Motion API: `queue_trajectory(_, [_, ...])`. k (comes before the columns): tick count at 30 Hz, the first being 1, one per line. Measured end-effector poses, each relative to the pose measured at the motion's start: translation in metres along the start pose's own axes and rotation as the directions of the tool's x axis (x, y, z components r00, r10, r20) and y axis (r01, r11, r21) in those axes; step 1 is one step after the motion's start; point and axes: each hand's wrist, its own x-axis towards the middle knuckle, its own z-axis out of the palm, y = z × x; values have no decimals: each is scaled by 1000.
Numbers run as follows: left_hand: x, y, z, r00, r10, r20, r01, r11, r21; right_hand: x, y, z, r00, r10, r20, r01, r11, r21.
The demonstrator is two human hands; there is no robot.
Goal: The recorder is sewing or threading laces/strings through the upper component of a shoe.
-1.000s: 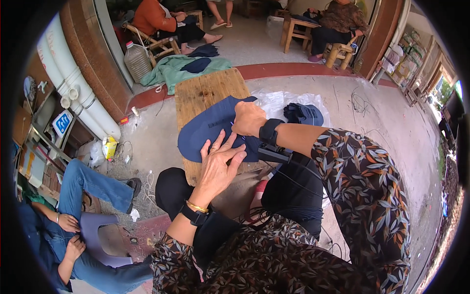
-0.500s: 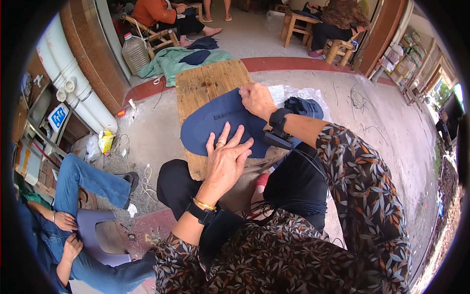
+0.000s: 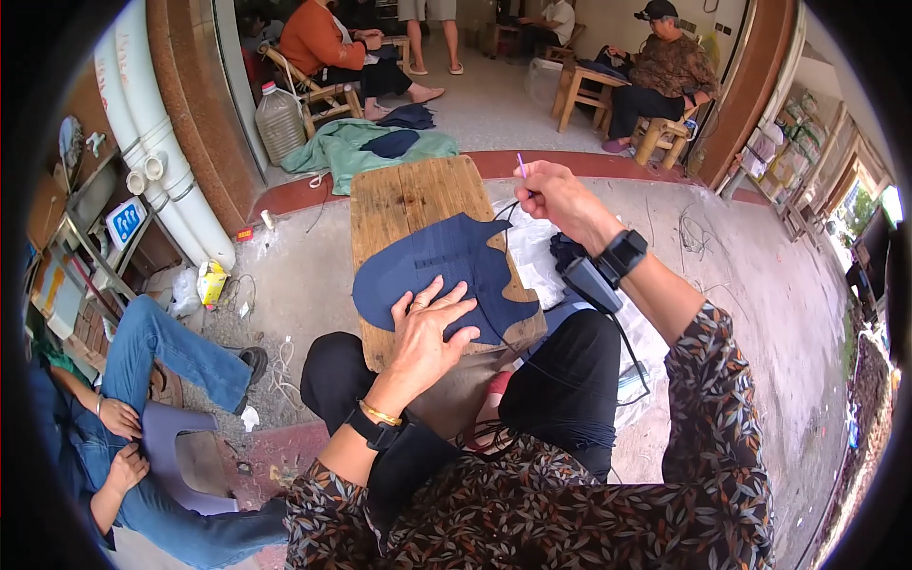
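Note:
A navy fabric piece point(image 3: 385, 285) lies flat on the wooden bench point(image 3: 408, 185) before me. Its left end is rounded, its right edge is cut into pointed tabs, and a row of small dark marks runs near its middle. My left hand point(image 3: 429, 328) rests on the cloth, fingers spread. Raised above the bench's right side, my right hand point(image 3: 570, 201) pinches a thin purple stick point(image 3: 521, 165) that points upward; its exact kind is too small to tell. A dark strand runs from below that hand toward the cloth's right edge.
White plastic sheeting point(image 3: 534, 249) with dark cloth lies right of the bench. A grey device point(image 3: 591, 285) hangs by my right wrist with a cable. A person in jeans point(image 3: 176, 347) sits at left by a purple stool point(image 3: 171, 456). Green cloth point(image 3: 337, 152) lies beyond the bench.
My right hand has lifted off the fabric's upper edge and moved right, with the purple stick now showing above it. The tabbed right edge is uncovered. My left hand stays on the cloth.

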Motion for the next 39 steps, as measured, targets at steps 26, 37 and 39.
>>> queue_trajectory(26, [21, -11, 9, 998, 55, 33, -64, 933, 354, -27, 58, 58, 945, 328, -2, -304, 873, -381])
queue_trajectory(37, [22, -10, 13, 999, 51, -2, -48, 959, 281, 13, 49, 87, 994, -94, -59, -3, 505, -863])
queue_trajectory(39, [22, -10, 10, 997, 65, -43, -52, 965, 256, 19, 39, 97, 990, -132, -46, 15, 423, -906])
